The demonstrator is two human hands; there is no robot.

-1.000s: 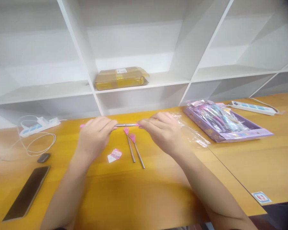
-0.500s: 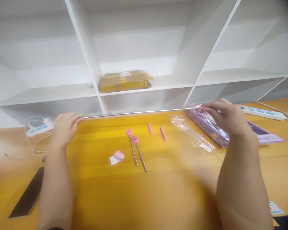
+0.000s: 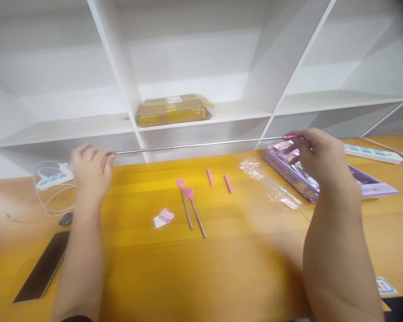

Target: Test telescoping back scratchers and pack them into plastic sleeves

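Observation:
Stretched between my hands above the table is a long, thin telescopic back scratcher [image 3: 195, 145], drawn out and nearly level. My left hand [image 3: 92, 167] pinches its metal end. At the other end, my right hand [image 3: 317, 154] grips the pink head between thumb and finger, the other fingers loosely curled. Below lie two shorter back scratchers, one on the left [image 3: 186, 205] and one on the right [image 3: 196, 212], with pink hand-shaped heads and metal rods. Behind them are two pink tubes, a left one [image 3: 210, 177] and a right one [image 3: 228, 184]. Small pink-and-white cards [image 3: 164, 218] lie to the left.
Clear plastic wrappers [image 3: 272, 185] lie beside an open purple box [image 3: 292, 176] on the right. Power strips stand at the left [image 3: 55, 176] and right [image 3: 372, 153]. A dark flat panel [image 3: 42, 268] lies at left. A taped parcel [image 3: 174, 110] sits on the white shelf [image 3: 235, 114].
Both hands have risen slightly with the extended back scratcher. The fingers of my right hand have loosened and spread a little around its pink end.

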